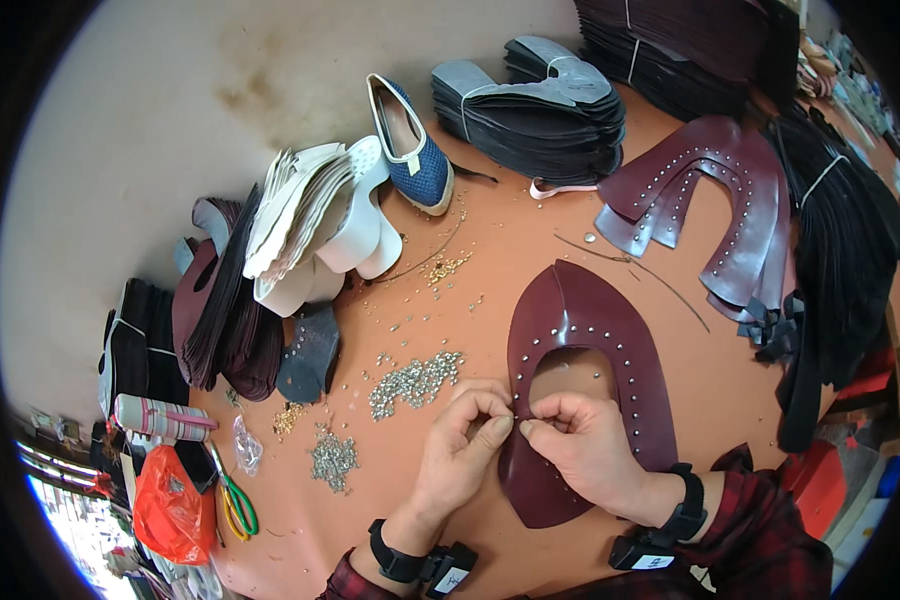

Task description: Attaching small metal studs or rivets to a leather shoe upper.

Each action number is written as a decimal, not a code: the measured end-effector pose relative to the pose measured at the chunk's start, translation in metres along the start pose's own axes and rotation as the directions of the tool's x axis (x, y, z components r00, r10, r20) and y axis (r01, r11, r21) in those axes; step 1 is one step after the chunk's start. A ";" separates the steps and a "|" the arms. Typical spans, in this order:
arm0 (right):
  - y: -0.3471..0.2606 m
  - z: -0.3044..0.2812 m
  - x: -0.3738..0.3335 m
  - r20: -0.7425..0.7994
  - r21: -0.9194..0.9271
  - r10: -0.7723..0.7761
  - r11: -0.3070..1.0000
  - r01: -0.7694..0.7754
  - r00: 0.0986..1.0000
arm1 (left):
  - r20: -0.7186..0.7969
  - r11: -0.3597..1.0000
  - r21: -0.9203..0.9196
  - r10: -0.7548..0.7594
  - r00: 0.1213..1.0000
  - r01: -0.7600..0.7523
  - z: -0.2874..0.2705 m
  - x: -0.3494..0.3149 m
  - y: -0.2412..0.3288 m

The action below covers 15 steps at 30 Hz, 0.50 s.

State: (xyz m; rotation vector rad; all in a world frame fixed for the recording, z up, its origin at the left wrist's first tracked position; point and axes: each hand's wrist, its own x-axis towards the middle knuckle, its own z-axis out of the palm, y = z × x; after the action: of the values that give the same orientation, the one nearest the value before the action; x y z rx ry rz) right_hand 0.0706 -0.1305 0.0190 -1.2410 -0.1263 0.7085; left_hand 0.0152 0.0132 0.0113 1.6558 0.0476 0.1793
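A burgundy leather shoe upper (pixel 582 300) lies flat, pointed at both ends, with a row of silver studs around its central opening. At its left edge my left hand (pixel 463 440) is closed, thumb and forefinger pinched on the leather rim. My right hand (pixel 592 448) lies over the upper, its thumb and forefinger pinched beside the left fingertips. Whatever is between the right fingertips is too small to make out. Left of my hands are a heap of silver studs (pixel 415 384) and a smaller heap of silver pieces (pixel 333 460).
Stacked studded uppers (pixel 670 170) lie at the right, beside a bundle of black leather (pixel 830 210). A blue shoe (pixel 418 165), white forms (pixel 345 240) and another bundle of pieces (pixel 530 115) stand behind. Green-handled scissors (pixel 238 505) and a red bag (pixel 173 505) lie left.
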 end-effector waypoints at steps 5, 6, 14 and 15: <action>0.002 0.002 0.000 -0.008 -0.024 -0.019 1.000 0.019 1.000 | -0.045 0.998 -0.046 -0.046 0.998 0.044 0.002 -0.001 0.001; 0.002 0.002 0.000 -0.006 -0.018 0.000 1.000 0.000 1.000 | -0.046 0.998 -0.045 -0.049 0.998 0.047 0.001 -0.001 0.001; 0.000 0.000 -0.002 -0.019 -0.119 -0.053 0.992 0.050 0.998 | -0.034 0.979 -0.166 -0.122 0.992 0.115 0.002 -0.001 0.001; -0.001 0.000 -0.003 -0.010 -0.140 -0.055 0.989 0.053 0.998 | -0.030 0.979 -0.166 -0.123 0.992 0.117 0.000 -0.001 0.000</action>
State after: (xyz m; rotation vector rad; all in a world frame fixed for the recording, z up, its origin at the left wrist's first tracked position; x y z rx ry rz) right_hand 0.0690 -0.1321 0.0205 -1.3714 -0.2001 0.6529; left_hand 0.0146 0.0127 0.0115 1.4804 0.1593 0.1216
